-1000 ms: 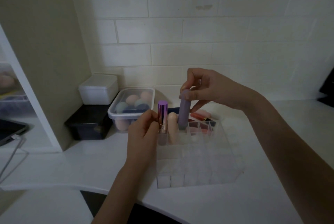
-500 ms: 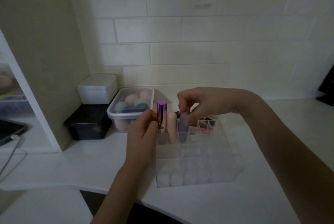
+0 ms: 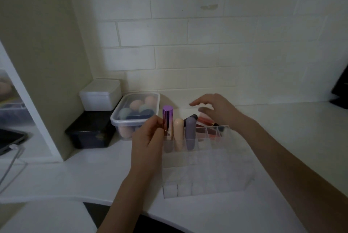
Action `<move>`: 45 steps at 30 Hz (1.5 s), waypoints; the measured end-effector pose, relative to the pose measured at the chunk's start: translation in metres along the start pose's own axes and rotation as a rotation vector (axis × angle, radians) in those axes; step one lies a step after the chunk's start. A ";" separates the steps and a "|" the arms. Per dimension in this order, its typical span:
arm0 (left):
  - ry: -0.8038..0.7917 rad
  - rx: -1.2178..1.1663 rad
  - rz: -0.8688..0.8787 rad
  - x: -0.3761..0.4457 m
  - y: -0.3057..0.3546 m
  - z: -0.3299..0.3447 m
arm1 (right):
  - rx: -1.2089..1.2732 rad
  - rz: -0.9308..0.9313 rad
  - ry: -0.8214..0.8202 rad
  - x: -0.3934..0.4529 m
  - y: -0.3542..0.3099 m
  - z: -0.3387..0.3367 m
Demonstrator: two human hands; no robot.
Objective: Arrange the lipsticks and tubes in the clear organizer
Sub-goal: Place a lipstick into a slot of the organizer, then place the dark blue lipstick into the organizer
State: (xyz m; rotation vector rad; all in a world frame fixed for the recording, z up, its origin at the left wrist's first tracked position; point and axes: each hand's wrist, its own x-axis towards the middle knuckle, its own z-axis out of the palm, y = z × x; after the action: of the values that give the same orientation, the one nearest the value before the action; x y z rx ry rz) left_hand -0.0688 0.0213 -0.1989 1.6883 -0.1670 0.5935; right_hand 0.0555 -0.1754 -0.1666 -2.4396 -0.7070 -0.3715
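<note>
- In the organizer's (image 3: pixel 207 172) far row: purple lipstick (image 3: pixel 167 119), peach tube (image 3: pixel 178 133), lilac tube (image 3: pixel 190 132).
- Left hand (image 3: pixel 148 138), at 9 o'clock, pinches the purple lipstick.
- Right hand (image 3: pixel 216 109), at 1 o'clock, spread wide, holds nothing.

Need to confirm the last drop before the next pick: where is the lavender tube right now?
In the head view the lavender tube stands upright in the back row of the clear organizer, third from the left, right of the peach tube.

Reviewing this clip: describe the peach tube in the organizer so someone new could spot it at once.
Find the clear organizer on the white counter. In its far row stand three upright tubes. The peach tube is the middle one, matte and round-topped, between the shiny purple lipstick and the lavender tube.
</note>
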 end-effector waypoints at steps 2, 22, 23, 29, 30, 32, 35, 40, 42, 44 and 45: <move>-0.001 0.000 0.004 0.000 0.000 0.000 | -0.133 0.007 -0.092 0.001 0.012 0.012; -0.005 0.040 0.006 0.001 0.000 -0.001 | 0.270 0.085 -0.065 -0.005 -0.005 0.005; -0.006 0.037 0.002 0.001 0.000 -0.001 | 0.365 0.119 -0.040 -0.006 -0.009 -0.001; -0.002 0.030 -0.010 0.000 0.001 -0.001 | 0.690 0.104 -0.023 -0.012 -0.033 -0.037; -0.001 0.029 -0.014 -0.001 0.002 -0.001 | 0.684 0.078 -0.026 -0.012 -0.036 -0.041; 0.002 0.035 -0.031 -0.002 0.003 -0.001 | 0.662 0.040 -0.017 -0.011 -0.040 -0.046; 0.008 0.046 -0.050 -0.002 0.005 -0.001 | 0.765 0.016 -0.008 -0.011 -0.045 -0.052; 0.008 0.033 -0.061 -0.003 0.007 -0.001 | 0.961 -0.043 -0.023 -0.014 -0.055 -0.062; 0.007 0.036 -0.069 -0.003 0.008 -0.001 | 0.970 -0.048 -0.037 -0.016 -0.059 -0.066; 0.005 0.032 -0.071 -0.003 0.008 -0.001 | 0.929 -0.035 -0.051 -0.017 -0.062 -0.069; 0.004 0.032 -0.069 -0.004 0.008 -0.001 | 0.900 -0.028 -0.064 -0.018 -0.064 -0.071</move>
State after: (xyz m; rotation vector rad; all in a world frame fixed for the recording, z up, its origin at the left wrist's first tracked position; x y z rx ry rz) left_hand -0.0758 0.0194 -0.1932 1.7169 -0.0959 0.5505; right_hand -0.0022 -0.1796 -0.0887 -1.5904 -0.7271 0.0327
